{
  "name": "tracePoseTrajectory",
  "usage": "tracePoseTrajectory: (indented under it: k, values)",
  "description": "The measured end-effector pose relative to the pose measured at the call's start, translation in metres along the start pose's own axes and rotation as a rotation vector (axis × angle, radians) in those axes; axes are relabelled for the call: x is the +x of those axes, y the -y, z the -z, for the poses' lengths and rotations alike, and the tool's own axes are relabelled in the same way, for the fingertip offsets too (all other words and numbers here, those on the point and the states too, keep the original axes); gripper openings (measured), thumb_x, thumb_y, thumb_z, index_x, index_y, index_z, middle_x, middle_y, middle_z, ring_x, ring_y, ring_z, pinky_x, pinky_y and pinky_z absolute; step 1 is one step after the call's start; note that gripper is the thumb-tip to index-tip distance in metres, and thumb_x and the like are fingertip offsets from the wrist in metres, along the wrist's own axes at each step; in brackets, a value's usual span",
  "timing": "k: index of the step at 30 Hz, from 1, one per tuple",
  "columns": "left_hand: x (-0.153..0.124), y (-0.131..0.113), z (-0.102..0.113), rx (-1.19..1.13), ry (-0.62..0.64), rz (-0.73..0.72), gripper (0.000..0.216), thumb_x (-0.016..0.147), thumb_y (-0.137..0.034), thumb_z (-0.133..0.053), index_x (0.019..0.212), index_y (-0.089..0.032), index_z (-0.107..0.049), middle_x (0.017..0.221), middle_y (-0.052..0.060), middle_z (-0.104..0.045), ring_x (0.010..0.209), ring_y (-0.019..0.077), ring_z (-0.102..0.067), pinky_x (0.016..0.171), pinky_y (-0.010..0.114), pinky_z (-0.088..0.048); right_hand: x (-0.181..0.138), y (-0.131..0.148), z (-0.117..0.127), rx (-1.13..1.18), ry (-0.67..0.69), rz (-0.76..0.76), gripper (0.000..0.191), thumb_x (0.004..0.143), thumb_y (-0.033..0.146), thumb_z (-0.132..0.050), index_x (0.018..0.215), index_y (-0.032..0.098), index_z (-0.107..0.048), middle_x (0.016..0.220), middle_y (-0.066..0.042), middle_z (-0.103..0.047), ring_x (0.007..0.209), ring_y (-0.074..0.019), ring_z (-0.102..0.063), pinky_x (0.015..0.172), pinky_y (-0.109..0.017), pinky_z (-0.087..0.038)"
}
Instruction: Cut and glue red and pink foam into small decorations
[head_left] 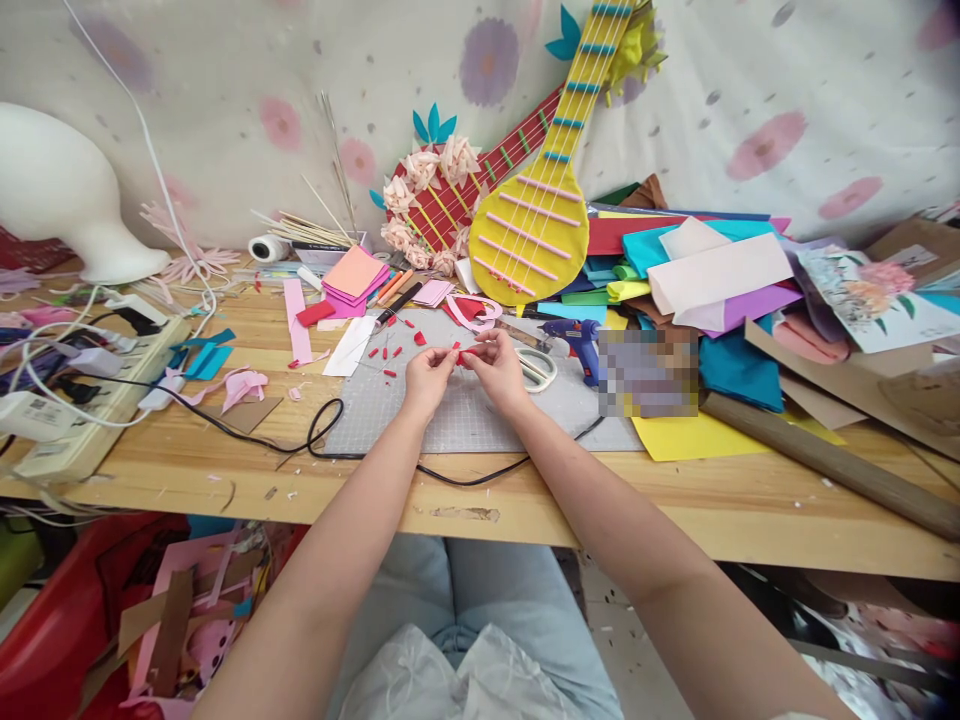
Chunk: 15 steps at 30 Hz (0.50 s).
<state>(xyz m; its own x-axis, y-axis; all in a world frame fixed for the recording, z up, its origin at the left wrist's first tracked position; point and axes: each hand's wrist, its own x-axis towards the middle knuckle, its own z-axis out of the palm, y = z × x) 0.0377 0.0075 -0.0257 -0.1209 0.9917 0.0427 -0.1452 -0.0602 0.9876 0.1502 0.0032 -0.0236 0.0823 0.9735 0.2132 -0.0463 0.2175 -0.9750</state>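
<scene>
Over the grey cutting mat (480,432), my left hand (429,380) and my right hand (498,368) meet with their fingertips close together. Both pinch a small red piece (466,353); its material is too small to make out. Left of my hands, several small red rolled bits (386,352) and a red scrap (420,339) lie on the mat. Scissors with pale handles (538,370) rest just right of my right hand. Behind them stands a blue glue gun (576,345).
Two paper lutes, one yellow (529,240) and one red (442,205), lean against the curtain. Coloured paper and felt (720,270) pile up at right beside a cardboard tube (832,465). A black cable (255,432) crosses the table from a power strip (97,400).
</scene>
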Motion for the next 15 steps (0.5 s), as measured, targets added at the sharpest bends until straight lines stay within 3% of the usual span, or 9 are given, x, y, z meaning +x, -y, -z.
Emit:
tracePoseTrajectory:
  k: [9,15]
  values:
    - [-0.0031,-0.0072,0.0012,-0.049,0.077,0.058,0.021,0.062,-0.033,-0.070,0.068,-0.015,-0.061,0.064,0.001,-0.062,0.062,0.0113,-0.056,0.059,0.024,-0.043,0.0028,0.0009,0.0029,0.108,0.055,-0.048,0.039,0.060,0.030,-0.066,0.087,0.023,-0.038,0.065,0.006,-0.059,0.059,-0.0107,-0.059,0.066,-0.029,-0.049]
    - [-0.0004,-0.0006,0.0035,0.077,0.021,-0.057,0.022,0.063,-0.035,-0.069,0.070,-0.015,-0.061,0.065,0.002,-0.061,0.059,0.0109,-0.054,0.057,0.024,-0.041,0.0020,0.0026,0.0010,0.115,0.032,-0.058,0.043,0.059,0.033,-0.069,0.087,0.023,-0.038,0.064,0.007,-0.059,0.059,-0.0111,-0.059,0.065,-0.030,-0.050]
